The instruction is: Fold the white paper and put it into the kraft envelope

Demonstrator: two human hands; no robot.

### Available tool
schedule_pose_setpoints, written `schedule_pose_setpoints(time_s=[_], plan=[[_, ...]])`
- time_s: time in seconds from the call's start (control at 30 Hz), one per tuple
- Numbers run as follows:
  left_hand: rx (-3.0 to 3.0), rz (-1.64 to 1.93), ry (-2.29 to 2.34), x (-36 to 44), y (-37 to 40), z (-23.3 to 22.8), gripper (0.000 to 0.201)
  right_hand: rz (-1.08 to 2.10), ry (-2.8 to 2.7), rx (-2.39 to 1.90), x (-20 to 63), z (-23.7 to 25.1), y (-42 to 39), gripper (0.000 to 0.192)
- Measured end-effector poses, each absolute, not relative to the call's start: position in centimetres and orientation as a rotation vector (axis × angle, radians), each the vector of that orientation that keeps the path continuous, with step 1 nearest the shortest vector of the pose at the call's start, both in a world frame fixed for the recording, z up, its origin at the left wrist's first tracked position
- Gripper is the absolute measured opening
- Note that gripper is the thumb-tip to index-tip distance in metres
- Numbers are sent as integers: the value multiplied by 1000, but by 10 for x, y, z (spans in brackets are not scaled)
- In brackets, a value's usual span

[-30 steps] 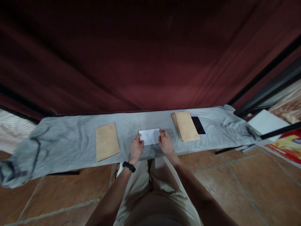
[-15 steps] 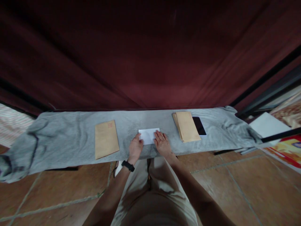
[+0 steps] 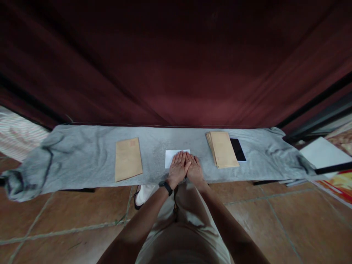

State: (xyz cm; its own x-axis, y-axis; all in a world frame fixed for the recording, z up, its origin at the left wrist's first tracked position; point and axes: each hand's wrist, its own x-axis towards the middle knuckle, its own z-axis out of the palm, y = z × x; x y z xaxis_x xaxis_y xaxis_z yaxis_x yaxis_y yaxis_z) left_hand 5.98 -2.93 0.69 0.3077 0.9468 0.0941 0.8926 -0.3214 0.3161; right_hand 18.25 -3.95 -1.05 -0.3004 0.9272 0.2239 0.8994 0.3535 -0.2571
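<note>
A white sheet of paper (image 3: 169, 158), folded small as far as I can tell, lies on the grey cloth in front of me. My left hand (image 3: 179, 168) rests flat on its middle, fingers stretched out and pointing away from me. Close beside it, my right hand (image 3: 194, 168) also lies flat, over the paper's right end, and the two hands touch. Together they hide most of the sheet. To the left lies a single brown envelope (image 3: 128, 160). On the right is a small fanned stack of brown envelopes (image 3: 224, 149).
The grey cloth (image 3: 82, 157) covers a long narrow bench. A dark-screened phone (image 3: 238, 150) lies partly under the envelope stack. Behind the bench hangs a dark red curtain (image 3: 176, 80). A white board (image 3: 324, 154) and a colourful printed box or sheet (image 3: 338, 187) are at the far right.
My left hand has moved right, from the paper's left edge onto its middle, and now lies flat against my right hand. The view has shifted slightly.
</note>
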Motion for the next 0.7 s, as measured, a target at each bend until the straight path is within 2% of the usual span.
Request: schedule_pose_setpoints(time_s=[0.3, 0.7], plan=[[2314, 360, 1851, 42, -19, -2, 62, 114, -2210, -1600, 180, -14, -37, 48], [2277, 358, 2031, 10, -25, -7, 62, 70, -2206, -1639, 177, -15, -33, 47]])
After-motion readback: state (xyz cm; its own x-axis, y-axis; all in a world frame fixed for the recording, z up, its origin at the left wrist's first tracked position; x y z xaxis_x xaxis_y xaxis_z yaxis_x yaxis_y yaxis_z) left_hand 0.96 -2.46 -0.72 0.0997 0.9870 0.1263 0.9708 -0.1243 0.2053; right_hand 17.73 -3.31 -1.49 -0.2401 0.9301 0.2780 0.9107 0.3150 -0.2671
